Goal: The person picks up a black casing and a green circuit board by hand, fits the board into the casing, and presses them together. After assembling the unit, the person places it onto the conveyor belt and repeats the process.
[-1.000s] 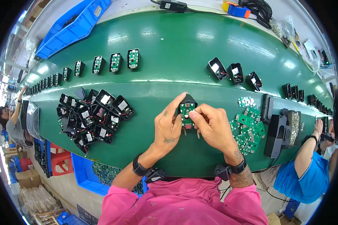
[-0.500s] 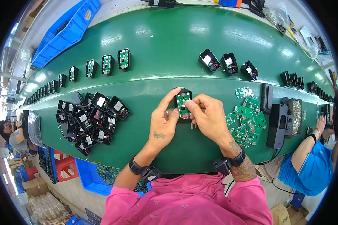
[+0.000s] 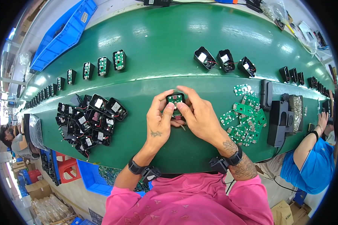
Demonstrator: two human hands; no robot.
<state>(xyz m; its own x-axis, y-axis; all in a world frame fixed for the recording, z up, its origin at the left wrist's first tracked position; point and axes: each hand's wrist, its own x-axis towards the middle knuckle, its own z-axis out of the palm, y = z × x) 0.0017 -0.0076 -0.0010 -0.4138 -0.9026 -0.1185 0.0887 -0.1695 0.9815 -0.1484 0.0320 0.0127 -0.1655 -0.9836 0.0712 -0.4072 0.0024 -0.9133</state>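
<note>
Above the near half of the table, a small black plastic housing with a green circuit board (image 3: 175, 99) in its open face is held between both hands. My left hand (image 3: 160, 119) wraps its left side, thumb on the board. From the right, my right hand (image 3: 199, 116) closes round it, its thumb also pressing the board. The two thumbs and fingers hide the middle of the board and much of the housing. To the left lies a heap of black housings (image 3: 95, 117) with wires and white parts inside. A pile of loose green circuit boards (image 3: 245, 119) lies to the right.
A row of housings with boards (image 3: 119, 60) runs along the far left. Several open housings (image 3: 225, 60) stand at the far right. Beside the board pile are a black device (image 3: 276, 123) and a tray of small parts (image 3: 297, 114). A co-worker's arm (image 3: 308, 137) rests at right.
My right hand has shifted from its grip at the board's lower right to round the housing's right side. Both thumbs now press on the board, and the housing sits slightly lower and further left.
</note>
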